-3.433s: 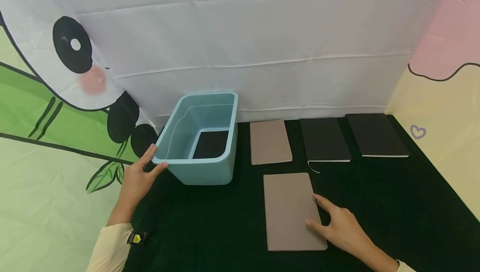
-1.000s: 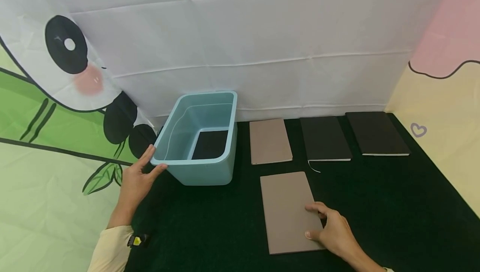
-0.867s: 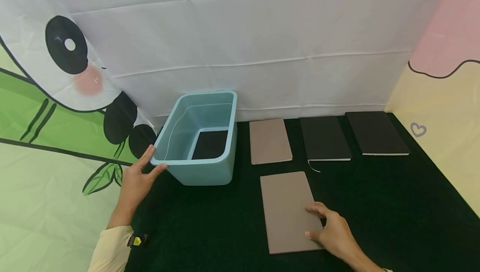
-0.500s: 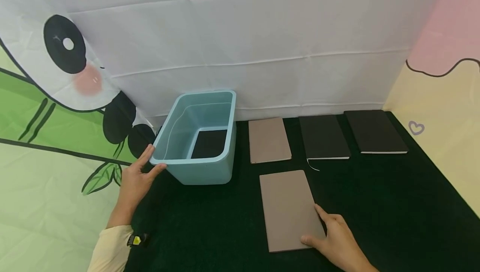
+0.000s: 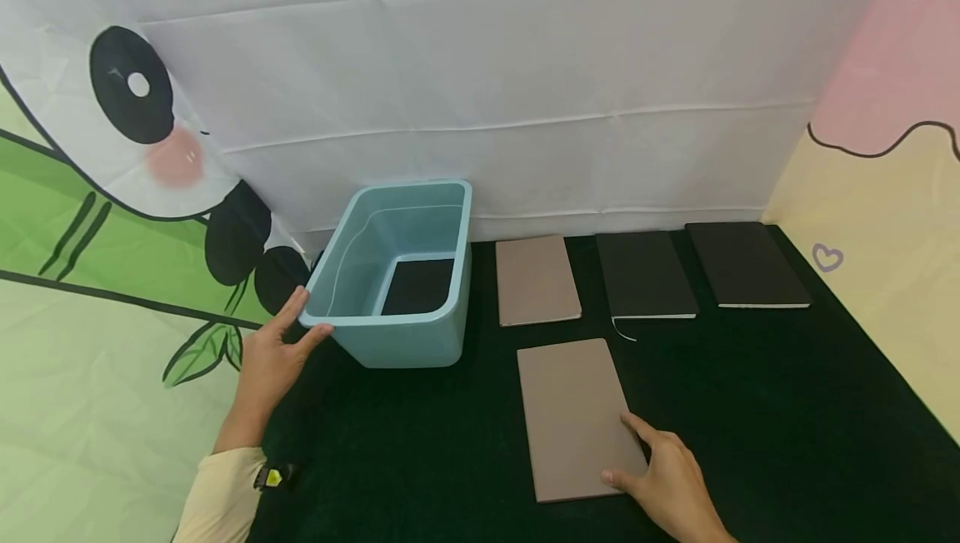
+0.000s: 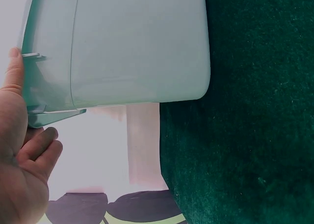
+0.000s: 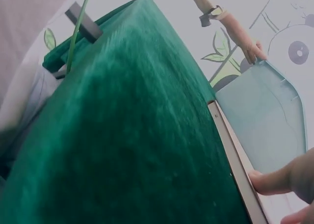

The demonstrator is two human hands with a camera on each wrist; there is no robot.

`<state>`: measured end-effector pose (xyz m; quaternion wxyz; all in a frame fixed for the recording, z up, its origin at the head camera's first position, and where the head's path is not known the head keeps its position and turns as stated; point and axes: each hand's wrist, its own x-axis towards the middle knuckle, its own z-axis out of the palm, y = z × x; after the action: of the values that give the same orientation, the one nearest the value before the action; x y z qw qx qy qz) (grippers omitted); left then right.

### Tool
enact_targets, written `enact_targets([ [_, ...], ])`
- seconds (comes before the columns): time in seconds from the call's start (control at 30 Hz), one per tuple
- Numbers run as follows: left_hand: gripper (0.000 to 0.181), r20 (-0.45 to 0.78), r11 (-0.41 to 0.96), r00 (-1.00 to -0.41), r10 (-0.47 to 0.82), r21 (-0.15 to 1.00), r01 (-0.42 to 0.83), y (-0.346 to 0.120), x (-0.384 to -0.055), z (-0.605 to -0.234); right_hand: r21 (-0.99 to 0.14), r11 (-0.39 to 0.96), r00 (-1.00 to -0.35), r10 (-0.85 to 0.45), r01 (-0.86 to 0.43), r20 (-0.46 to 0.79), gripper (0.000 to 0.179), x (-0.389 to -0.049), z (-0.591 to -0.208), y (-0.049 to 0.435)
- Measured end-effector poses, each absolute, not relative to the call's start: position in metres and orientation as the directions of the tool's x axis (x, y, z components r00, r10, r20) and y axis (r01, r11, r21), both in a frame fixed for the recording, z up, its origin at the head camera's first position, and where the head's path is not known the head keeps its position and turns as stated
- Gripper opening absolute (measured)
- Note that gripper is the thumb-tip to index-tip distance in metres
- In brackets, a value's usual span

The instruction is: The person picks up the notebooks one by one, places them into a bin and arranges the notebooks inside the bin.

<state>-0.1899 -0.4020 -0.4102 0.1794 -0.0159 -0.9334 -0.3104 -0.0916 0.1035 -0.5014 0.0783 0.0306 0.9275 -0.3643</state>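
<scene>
My left hand (image 5: 272, 362) holds the near left corner of a light blue plastic bin (image 5: 397, 343), thumb and fingers on its rim. In the left wrist view, the bin's side (image 6: 137, 47) stands beside the curled fingers. A flat black rectangle (image 5: 418, 286) lies inside the bin. My right hand (image 5: 675, 480) rests at the lower right of a taupe notebook (image 5: 570, 418); its thumb touches the cover and the index finger lies along the right edge. The other fingers are mostly hidden. In the right wrist view, the thumb (image 7: 270, 181) is on the notebook's cover.
Behind the notebook lie a smaller taupe notebook (image 5: 537, 281), a black notebook with a white ribbon (image 5: 647, 275) and another black notebook (image 5: 747, 265). Dark green cloth (image 5: 420, 451) covers the table. A white printed backdrop (image 5: 525, 85) stands close behind.
The taupe notebook has turned slightly and shifted a little left since the oldest frame. My right hand's fingers moved from on the cover back to its right edge. My left hand stays put.
</scene>
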Motion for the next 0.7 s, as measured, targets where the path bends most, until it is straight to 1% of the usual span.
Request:
enact_targets([
  [0.13, 0.073, 0.353, 0.810, -0.932, -0.080, 0.568, 0.145, -0.4015, -0.1899, -0.4097, -0.701, 0.698, -0.982, 0.011, 0.144, -0.191, 0.088, -0.0916, -0.5011, 0.1015],
  [0.47, 0.073, 0.347, 0.803, -0.934, -0.082, 0.578, 0.144, -0.4002, -0.1885, -0.4068, -0.714, 0.679, -0.978, 0.031, 0.173, -0.208, 0.080, -0.0924, -0.5014, 0.0973],
  [0.7, 0.072, 0.356, 0.804, -0.931, -0.076, 0.575, 0.154, -0.4013, -0.1898, -0.4097, -0.752, 0.643, -0.984, 0.011, 0.144, -0.179, 0.072, -0.0945, -0.5009, 0.1017],
])
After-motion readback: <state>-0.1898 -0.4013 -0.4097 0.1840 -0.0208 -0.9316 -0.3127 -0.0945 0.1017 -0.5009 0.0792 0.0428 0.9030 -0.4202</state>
